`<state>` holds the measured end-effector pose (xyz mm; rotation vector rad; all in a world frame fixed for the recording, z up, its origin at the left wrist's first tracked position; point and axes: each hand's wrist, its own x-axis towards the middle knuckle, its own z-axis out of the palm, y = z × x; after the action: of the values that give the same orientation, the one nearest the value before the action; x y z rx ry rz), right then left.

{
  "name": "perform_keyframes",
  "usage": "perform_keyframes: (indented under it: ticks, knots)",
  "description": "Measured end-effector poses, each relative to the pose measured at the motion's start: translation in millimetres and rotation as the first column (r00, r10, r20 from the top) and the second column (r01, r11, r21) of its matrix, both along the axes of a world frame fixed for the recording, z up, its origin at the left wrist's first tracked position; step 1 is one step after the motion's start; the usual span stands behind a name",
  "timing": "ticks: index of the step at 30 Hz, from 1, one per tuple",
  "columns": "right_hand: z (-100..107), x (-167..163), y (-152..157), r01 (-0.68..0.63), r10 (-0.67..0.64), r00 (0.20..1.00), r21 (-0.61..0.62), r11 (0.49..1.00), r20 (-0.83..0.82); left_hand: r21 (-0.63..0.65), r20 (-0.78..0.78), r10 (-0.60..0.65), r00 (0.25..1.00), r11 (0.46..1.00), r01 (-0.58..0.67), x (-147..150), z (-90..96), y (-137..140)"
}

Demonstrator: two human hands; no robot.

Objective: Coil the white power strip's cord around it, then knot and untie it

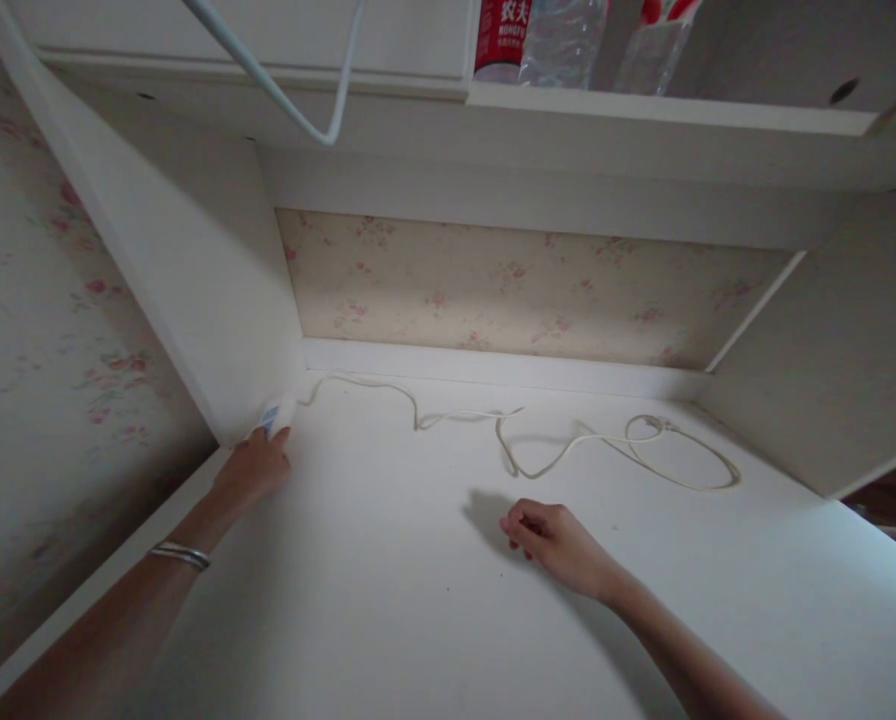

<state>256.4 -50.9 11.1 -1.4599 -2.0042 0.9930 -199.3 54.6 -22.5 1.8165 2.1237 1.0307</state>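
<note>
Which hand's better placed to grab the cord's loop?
Right hand, likely: nearer the loop and seemingly empty. Left hand is far off, fingers on the white item.

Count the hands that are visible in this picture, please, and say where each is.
2. The left hand is by the left side panel, touching a small white object; the right hand, loosely curled, is over the desk, near a cord. No third shows.

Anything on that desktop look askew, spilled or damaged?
Nothing looks spilled or broken. The thin off-white cable looks untidy, wandering in kinks across the flat white desktop and looping loosely at the right. A few tiny dark specks near the middle also stand out; I can't tell what they are.
</note>
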Motion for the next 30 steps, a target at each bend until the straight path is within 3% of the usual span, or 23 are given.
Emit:
perform_keyframes:
  ticks: [3, 6, 9, 12, 15, 17, 19, 21, 24, 30]
  knots:
    - [0.1, -20.8, -0.8, -0.039, 0.038, 0.997, -0.013, 0.999, -0.064, -0.059, -0.316, -0.068, 0.946, 0.997, 0.052, -22.4, 0.4, 14.3]
    - [-3.8, -39.4, -4.0, -0.11, 0.106, 0.988, -0.031, 0.993, -0.108, -0.049, -0.417, -0.066, 0.906, 0.998, 0.05, -25.6, 3.8, 22.7]
    - [-12.8, -51.5, -9.5, -0.133, 0.12, 0.979, -0.073, 0.988, -0.162, 0.03, -0.419, -0.058, 0.906, 0.996, 0.078, -0.4, 6.3, 25.1]
    - [-21.3, -58.8, -14.6, -0.152, 0.133, 0.975, -0.093, 0.984, -0.178, 0.034, -0.395, -0.164, 0.904, 0.981, 0.192, 55.4, 7.9, 13.5]
    - [-23.2, -67.7, -14.8, -0.191, 0.181, 0.974, -0.069, 0.979, -0.138, -0.01, -0.128, -0.423, 0.897, 0.905, 0.426, 127.7, 9.5, -17.2]
    - [-22.2, -76.4, -10.5, -0.264, 0.258, 0.961, -0.044, 0.964, -0.097, -0.046, 0.156, -0.564, 0.811, 0.816, 0.576, 173.0, 9.7, -42.3]
    - [-22.5, -85.8, -3.7, -0.336, 0.335, 0.941, -0.019, 0.942, -0.049, -0.096, 0.448, -0.57, 0.689, 0.735, 0.671, 208.5, 8.1, -63.7]
    - [-25.4, -92.9, 3.0, -0.327, 0.328, 0.945, -0.015, 0.945, 0.004, -0.091, 0.599, -0.526, 0.604, 0.705, 0.704, 230.7, 5.6, -77.0]
    - [-32.2, -95.3, 6.3, -0.259, 0.258, 0.966, 0.018, 0.966, 0.032, -0.106, 0.603, -0.534, 0.593, 0.683, 0.723, 240.1, 3.7, -83.2]
    - [-35.2, -88.4, -5.0, -0.282, 0.28, 0.959, 0.217, 0.935, 0.039, -0.128, 0.524, -0.616, 0.588, 0.626, 0.769, 226.6, 6.8, -84.3]
